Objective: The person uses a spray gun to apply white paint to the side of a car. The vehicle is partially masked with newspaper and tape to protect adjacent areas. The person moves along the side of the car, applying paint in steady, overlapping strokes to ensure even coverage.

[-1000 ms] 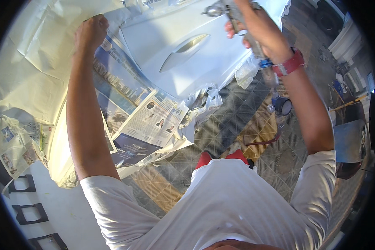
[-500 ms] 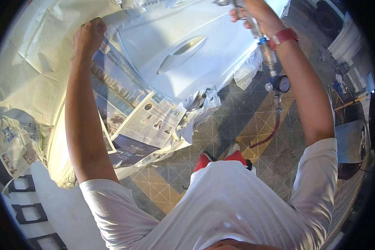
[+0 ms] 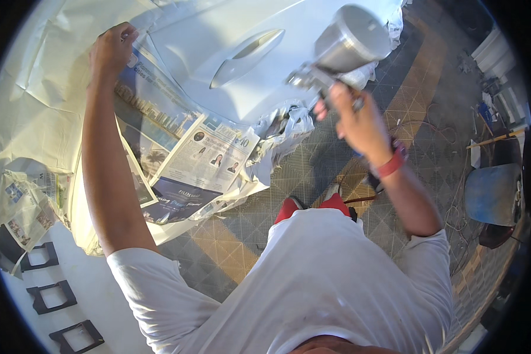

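My right hand (image 3: 357,121) is wrapped round the grip of a metal spray gun (image 3: 312,79). The gun's silver cup (image 3: 345,44) sits on top, tilted to the right. Its nozzle end faces left toward a white car door panel (image 3: 200,53) with a handle (image 3: 248,56) on it. My left hand (image 3: 112,50) is curled closed at the upper left, over the masking sheeting; what is in its fingers, if anything, is hidden. Below it, newspaper sheets (image 3: 209,156) cover the area beside the door panel.
Pale masking sheeting (image 3: 35,106) spreads across the left side. Crumpled plastic (image 3: 289,124) hangs along the panel's lower edge. Dark square frames (image 3: 51,296) lie at lower left. A blue container (image 3: 494,194) stands at right, near cords (image 3: 454,218) on the tiled floor (image 3: 301,171).
My right hand has come down and nearer with the spray gun, turning it so the cup now shows. My left hand stays closed and has shifted slightly left in view.
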Tool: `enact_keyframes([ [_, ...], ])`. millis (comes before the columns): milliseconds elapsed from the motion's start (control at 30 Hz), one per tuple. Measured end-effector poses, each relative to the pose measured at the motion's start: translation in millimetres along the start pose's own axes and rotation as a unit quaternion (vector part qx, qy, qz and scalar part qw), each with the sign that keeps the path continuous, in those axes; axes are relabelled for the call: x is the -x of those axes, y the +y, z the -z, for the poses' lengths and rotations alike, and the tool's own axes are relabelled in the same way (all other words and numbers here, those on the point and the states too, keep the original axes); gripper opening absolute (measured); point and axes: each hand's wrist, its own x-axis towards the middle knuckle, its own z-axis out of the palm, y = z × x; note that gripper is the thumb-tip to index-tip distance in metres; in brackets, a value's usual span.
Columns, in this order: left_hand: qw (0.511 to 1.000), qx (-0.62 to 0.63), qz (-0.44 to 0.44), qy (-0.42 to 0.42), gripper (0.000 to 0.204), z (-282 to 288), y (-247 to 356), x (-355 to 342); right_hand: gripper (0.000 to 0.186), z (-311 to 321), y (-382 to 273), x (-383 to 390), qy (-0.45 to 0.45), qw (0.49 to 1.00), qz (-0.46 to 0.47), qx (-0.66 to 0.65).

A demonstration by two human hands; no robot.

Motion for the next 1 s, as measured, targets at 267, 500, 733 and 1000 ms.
enact_keyframes([
  [267,1.0,-0.022,-0.008,0.006,0.02,18.6,14.7,12.1,0.048,-27.3,31.2,39.7,-0.13,0.987,-0.056,-0.073],
  [500,1.0,-0.027,0.01,-0.003,0.022,13.3,18.3,16.5,0.049,46.6,127.3,21.1,0.123,0.981,-0.135,0.061],
  [733,0.998,-0.052,0.017,0.017,0.023,10.4,16.0,21.7,0.034,18.2,170.6,74.6,0.032,0.998,-0.03,-0.038],
  [1000,0.996,-0.079,0.019,0.026,0.022,28.4,35.2,50.9,0.041,-35.4,181.7,97.6,-0.145,0.985,0.095,-0.012],
])
